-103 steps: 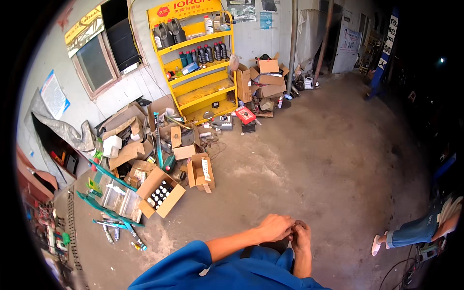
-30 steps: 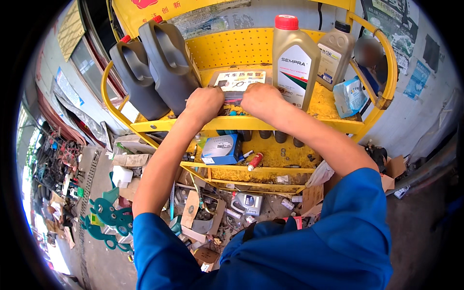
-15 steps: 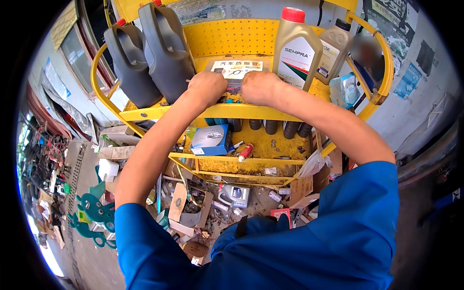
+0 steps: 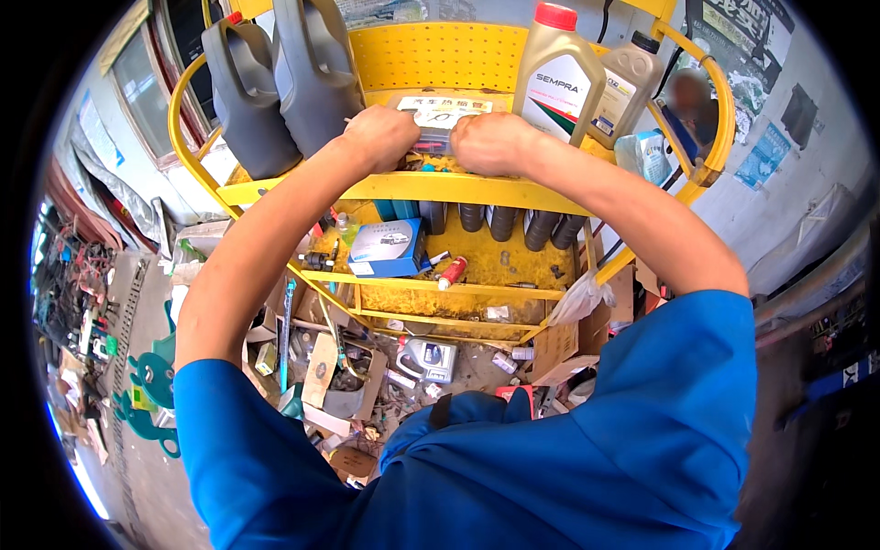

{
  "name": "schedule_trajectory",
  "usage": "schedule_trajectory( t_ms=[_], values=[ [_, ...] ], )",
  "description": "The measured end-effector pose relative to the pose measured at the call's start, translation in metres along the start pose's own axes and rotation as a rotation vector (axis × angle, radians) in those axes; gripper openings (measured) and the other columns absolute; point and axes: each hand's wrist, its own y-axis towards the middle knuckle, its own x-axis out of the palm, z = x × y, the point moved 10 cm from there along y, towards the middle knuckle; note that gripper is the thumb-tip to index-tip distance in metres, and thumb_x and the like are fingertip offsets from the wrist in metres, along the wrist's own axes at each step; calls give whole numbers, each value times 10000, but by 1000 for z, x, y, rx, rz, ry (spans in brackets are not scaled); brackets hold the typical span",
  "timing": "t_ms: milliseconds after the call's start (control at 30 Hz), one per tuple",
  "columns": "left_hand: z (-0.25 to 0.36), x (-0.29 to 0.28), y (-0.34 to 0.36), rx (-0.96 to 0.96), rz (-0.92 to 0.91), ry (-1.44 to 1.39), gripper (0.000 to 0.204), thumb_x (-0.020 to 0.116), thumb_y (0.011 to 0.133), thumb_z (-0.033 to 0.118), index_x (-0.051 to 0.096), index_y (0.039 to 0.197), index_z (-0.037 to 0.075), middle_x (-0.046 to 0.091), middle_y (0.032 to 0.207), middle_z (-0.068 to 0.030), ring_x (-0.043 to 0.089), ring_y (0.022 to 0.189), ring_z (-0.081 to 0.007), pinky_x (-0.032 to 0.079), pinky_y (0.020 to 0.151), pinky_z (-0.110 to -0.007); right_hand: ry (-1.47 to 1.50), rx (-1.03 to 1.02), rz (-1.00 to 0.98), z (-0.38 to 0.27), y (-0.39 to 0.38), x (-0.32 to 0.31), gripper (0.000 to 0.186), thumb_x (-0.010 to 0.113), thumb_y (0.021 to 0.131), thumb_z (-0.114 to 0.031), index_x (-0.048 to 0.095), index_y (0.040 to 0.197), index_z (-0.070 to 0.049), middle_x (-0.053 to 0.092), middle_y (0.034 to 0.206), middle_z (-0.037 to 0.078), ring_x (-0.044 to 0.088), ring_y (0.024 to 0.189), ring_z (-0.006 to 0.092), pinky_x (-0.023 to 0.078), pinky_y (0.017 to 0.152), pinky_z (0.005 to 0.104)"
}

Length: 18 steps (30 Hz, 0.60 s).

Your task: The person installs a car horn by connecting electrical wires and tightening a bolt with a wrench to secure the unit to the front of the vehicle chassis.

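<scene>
My left hand [image 4: 383, 137] and my right hand [image 4: 488, 145] are closed on the near corners of a flat plastic case [image 4: 438, 112] with a white printed label on its lid. The case lies on the top shelf of a yellow metal rack [image 4: 431, 188]. Two large dark grey jugs [image 4: 312, 82] stand left of my left hand. A gold bottle with a red cap [image 4: 559, 82] stands right of my right hand, with a black-capped bottle [image 4: 623, 87] beside it. Small teal bits [image 4: 433, 167] lie near the shelf's front.
A lower shelf holds dark bottles [image 4: 536, 229], a blue box [image 4: 385, 247] and a red can [image 4: 453, 272]. Cardboard and containers [image 4: 330, 385] litter the floor below. Green plastic pieces [image 4: 151, 385] lie at left. A light blue pack [image 4: 642, 156] is at the shelf's right end.
About three seconds ago my hands were together over open floor, farther from the rack. In the last second they stay on the case while the rack has shifted upward in view.
</scene>
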Motion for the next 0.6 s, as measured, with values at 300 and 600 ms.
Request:
schedule_trajectory(
  t_ms=[300, 600],
  values=[
    [-7, -1, 0, 58, -103, 67, 189, 697, 738, 124, 725, 898, 26, 710, 912, -146, 693, 871, -315, 558, 744, -411, -17, -28, 90, 2, -2, 3, 275, 490, 857, -133, 676, 925, 58, 682, 951, 236, 709, 832, 330, 579, 666, 419],
    [-18, -7, -6, -11, 82, -135, 354, 749, 754, 301, 683, 953, 16, 685, 836, -182, 680, 787, -361, 552, 710, -449, -259, -103, 242, -15, -11, -3, 229, 548, 811, -110, 627, 896, 86, 650, 798, 187, 691, 709, 279, 564, 576, 383]
  ],
)
